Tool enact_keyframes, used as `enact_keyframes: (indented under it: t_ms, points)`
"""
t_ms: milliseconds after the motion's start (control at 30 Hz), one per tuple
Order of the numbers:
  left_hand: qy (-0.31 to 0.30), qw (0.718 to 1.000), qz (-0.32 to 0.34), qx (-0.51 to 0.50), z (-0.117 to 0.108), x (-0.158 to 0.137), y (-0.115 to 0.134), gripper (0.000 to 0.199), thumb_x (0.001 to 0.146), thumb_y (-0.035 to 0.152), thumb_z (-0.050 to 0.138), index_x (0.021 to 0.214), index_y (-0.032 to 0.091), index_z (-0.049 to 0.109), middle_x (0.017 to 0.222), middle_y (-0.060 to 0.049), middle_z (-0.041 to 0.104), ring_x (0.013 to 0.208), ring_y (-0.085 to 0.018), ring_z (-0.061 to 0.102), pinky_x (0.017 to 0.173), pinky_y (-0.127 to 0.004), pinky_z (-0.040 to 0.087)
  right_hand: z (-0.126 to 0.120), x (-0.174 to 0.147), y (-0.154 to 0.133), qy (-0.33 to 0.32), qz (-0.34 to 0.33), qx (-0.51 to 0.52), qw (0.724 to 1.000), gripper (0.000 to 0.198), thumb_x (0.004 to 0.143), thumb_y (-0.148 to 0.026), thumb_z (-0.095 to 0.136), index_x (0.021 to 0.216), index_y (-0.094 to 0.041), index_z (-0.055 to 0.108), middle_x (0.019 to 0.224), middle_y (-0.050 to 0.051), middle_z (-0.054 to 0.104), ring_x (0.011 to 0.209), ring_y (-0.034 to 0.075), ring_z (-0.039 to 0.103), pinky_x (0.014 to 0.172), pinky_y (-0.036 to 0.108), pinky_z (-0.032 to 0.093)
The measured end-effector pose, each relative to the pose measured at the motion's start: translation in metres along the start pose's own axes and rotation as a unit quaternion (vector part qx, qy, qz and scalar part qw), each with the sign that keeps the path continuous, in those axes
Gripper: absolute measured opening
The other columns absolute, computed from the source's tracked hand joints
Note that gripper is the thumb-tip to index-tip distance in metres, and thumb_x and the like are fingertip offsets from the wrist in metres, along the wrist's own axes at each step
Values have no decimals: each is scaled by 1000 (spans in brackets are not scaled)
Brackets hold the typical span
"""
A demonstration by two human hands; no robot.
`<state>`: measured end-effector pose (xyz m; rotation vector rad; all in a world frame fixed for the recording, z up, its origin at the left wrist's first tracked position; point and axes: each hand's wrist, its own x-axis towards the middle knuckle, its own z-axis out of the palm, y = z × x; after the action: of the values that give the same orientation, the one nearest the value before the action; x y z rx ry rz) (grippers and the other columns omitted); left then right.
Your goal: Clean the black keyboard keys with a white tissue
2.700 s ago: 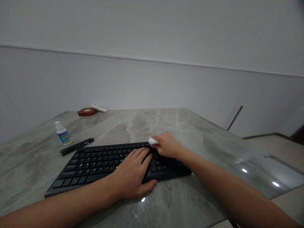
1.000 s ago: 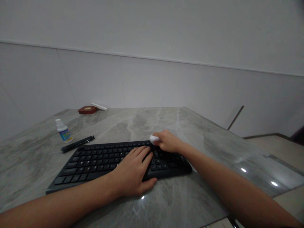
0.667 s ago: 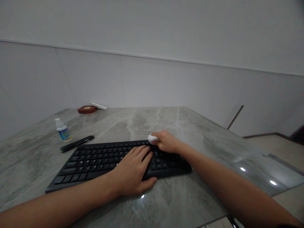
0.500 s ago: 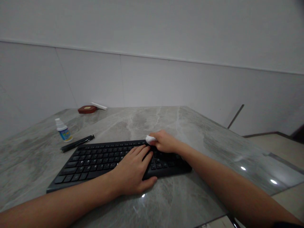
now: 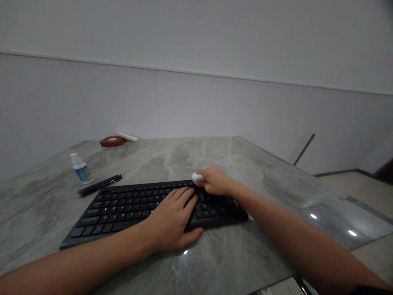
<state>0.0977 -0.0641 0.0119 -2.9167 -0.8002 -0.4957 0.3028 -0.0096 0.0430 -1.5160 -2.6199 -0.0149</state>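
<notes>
A black keyboard lies on the grey marbled table, its right part partly covered by my hands. My left hand rests flat across the keys right of the middle, fingers stretched out and thumb over the near edge. At the keyboard's far edge, my right hand pinches a small wad of white tissue. The wad sticks out to the left of the fingers and is at the top edge of the keyboard. The rest of it is hidden in the hand.
Left of the keyboard lie a black brush-like tool and a white spray bottle with a blue label, standing upright. A reddish-brown box and a flat white object are at the back, near the wall.
My right hand has shifted slightly to the right and away along the keyboard's far edge, carrying the tissue. My left hand and the keyboard have stayed put.
</notes>
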Motion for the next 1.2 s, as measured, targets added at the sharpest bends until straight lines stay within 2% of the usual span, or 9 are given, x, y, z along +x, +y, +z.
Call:
enact_keyframes:
  t_ms: [233, 400, 600, 833, 967, 1200]
  points:
    - [7, 1000, 1, -7, 0, -1, 0, 66, 81, 47, 60, 131, 5, 51, 137, -23, 50, 128, -38, 45, 108, -52, 38, 3, 1, -1, 9, -27, 18, 999, 17, 88, -22, 49, 94, -16, 65, 90, 9, 71, 84, 21, 64, 72, 27, 38]
    - [3, 1000, 0, 0, 1, -1, 0, 67, 81, 47, 60, 131, 4, 51, 138, -24, 49, 129, -38, 45, 108, -52, 38, -2, 0, 2, -15, 0, -10, 1000, 15, 85, -19, 52, 91, -15, 65, 88, 10, 72, 84, 22, 64, 69, 28, 37]
    - [3, 1000, -1, -9, 1, 0, 0, 67, 81, 48, 60, 131, 5, 51, 137, -23, 50, 128, -37, 46, 108, -52, 38, 2, 0, -1, 12, -27, 17, 999, 16, 88, -21, 50, 92, -16, 64, 89, 8, 71, 83, 20, 64, 70, 27, 37]
    - [-10, 1000, -5, 3, 0, 0, 1, 68, 82, 48, 59, 132, 3, 51, 139, -24, 48, 130, -38, 44, 108, -53, 37, 1, 0, 2, -3, -4, 6, 1000, 15, 85, -20, 52, 92, -15, 65, 88, 10, 71, 82, 21, 63, 68, 27, 37]
    - [-8, 1000, -6, -6, 0, 0, 1, 69, 81, 48, 60, 132, 3, 50, 138, -24, 49, 129, -38, 45, 108, -52, 38, 4, 0, 0, 14, -21, 26, 999, 15, 87, -21, 51, 90, -15, 64, 87, 9, 71, 81, 20, 62, 69, 27, 37]
    - [3, 1000, -6, -14, 1, 0, 0, 66, 80, 47, 61, 131, 5, 51, 138, -23, 49, 129, -38, 44, 108, -52, 37, 2, -1, 7, 0, -23, 19, 1000, 13, 86, -21, 53, 89, -15, 64, 84, 9, 70, 79, 19, 61, 67, 27, 35]
